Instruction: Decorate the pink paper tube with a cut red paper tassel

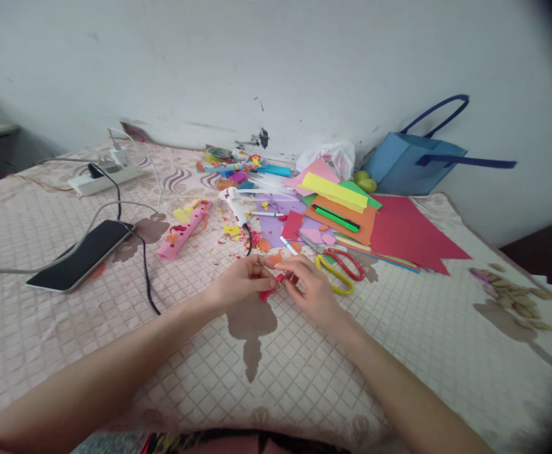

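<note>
Near the middle of the table, my left hand point(243, 280) and my right hand point(310, 284) meet fingertip to fingertip. Between them is a small red paper piece point(267, 294), pinched by the fingers of both hands. Scissors point(337, 271) with one yellow and one red handle lie just right of my right hand. Beyond my hands are a white glue gun point(234, 205), a white pen point(289, 245) and a red paper rectangle point(293, 225). A pink decorated paper tube point(184, 231) lies to the left of the glue gun.
Coloured sheets point(408, 230) with a green marker point(336, 217) lie right of centre. A phone point(84, 255), cables and a power strip point(105, 181) are on the left. Farther right are a blue bag point(401, 162) and a peanut pile point(515, 297).
</note>
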Available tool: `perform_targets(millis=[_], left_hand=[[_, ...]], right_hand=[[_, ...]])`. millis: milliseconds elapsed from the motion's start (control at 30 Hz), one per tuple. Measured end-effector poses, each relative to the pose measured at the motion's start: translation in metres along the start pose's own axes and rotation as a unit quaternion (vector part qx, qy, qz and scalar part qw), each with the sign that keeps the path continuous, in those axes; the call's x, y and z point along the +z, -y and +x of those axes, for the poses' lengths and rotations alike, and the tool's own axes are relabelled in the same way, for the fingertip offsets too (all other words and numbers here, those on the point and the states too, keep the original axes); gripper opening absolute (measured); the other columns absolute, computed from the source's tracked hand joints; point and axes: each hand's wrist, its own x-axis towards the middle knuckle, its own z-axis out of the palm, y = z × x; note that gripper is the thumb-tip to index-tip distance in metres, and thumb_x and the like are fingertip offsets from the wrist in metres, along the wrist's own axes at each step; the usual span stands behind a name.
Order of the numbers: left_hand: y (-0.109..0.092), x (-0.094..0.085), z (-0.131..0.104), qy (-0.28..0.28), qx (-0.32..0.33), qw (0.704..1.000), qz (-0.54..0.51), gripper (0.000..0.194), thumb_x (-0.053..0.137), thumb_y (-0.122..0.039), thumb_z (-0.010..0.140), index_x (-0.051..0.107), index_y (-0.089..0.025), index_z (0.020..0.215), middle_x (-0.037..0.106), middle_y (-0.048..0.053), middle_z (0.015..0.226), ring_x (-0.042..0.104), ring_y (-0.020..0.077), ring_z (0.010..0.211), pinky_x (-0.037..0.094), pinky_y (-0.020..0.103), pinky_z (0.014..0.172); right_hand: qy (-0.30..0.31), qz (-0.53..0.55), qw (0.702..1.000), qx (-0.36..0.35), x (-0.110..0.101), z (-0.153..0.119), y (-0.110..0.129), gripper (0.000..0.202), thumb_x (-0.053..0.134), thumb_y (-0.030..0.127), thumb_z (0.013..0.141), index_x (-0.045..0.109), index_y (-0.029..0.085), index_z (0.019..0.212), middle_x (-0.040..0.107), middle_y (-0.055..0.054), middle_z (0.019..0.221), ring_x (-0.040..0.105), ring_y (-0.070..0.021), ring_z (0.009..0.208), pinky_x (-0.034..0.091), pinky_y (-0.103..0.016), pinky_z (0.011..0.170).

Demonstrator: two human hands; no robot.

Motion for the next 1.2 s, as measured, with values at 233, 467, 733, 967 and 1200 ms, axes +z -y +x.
perform_targets(millis=[233, 467, 733, 967, 1200], left_hand=[[0.000, 0.000, 0.000, 0.006, 0.000, 1.000, 0.004, 0.037, 0.072, -0.023, 0.066, 0.049, -0.014, 0.094, 0.061, -0.004, 0.058, 0.054, 0.0085, 0.050, 0.039, 0.023, 0.054], [-0.001, 0.001, -0.002, -0.007, -0.001, 1.000, 0.013, 0.037, 0.071, -0.023, 0.068, 0.049, -0.014, 0.095, 0.062, -0.003, 0.061, 0.054, 0.0087, 0.051, 0.039, 0.023, 0.054], [0.008, 0.000, 0.002, 0.006, 0.055, 0.996, 0.076, 0.037, 0.070, -0.026, 0.070, 0.048, -0.015, 0.097, 0.061, -0.003, 0.061, 0.055, 0.0095, 0.051, 0.040, 0.023, 0.054], [0.009, 0.000, 0.001, 0.004, 0.077, 0.991, 0.106, 0.034, 0.067, -0.022, 0.073, 0.046, -0.016, 0.099, 0.061, -0.004, 0.060, 0.054, 0.0093, 0.053, 0.042, 0.024, 0.055], [0.007, 0.000, 0.001, -0.009, 0.072, 0.991, 0.116, 0.035, 0.068, -0.023, 0.071, 0.047, -0.015, 0.099, 0.062, -0.002, 0.062, 0.055, 0.0100, 0.054, 0.041, 0.024, 0.055]], right_hand=[[-0.003, -0.012, 1.000, -0.009, 0.001, -0.001, 0.000, 0.020, 0.046, 0.009, 0.087, 0.060, 0.022, 0.094, 0.060, -0.006, 0.094, 0.059, -0.0185, 0.092, 0.049, -0.033, 0.080], [0.017, 0.209, 0.962, 0.174, -0.005, 0.004, 0.005, 0.016, 0.048, 0.018, 0.087, 0.060, 0.021, 0.097, 0.062, -0.003, 0.086, 0.059, -0.0129, 0.068, 0.048, -0.026, 0.059], [0.056, 0.371, 0.883, 0.282, 0.002, 0.004, 0.001, 0.015, 0.062, 0.033, 0.081, 0.058, 0.020, 0.088, 0.057, 0.003, 0.070, 0.054, -0.0090, 0.055, 0.046, -0.023, 0.053], [0.048, 0.370, 0.890, 0.262, 0.003, 0.002, 0.000, 0.009, 0.061, 0.027, 0.082, 0.059, 0.020, 0.087, 0.059, 0.002, 0.073, 0.054, -0.0087, 0.058, 0.046, -0.024, 0.055], [0.061, 0.347, 0.898, 0.265, 0.000, 0.004, 0.000, 0.011, 0.061, 0.028, 0.081, 0.061, 0.019, 0.088, 0.060, 0.002, 0.072, 0.055, -0.0099, 0.060, 0.046, -0.025, 0.057]])
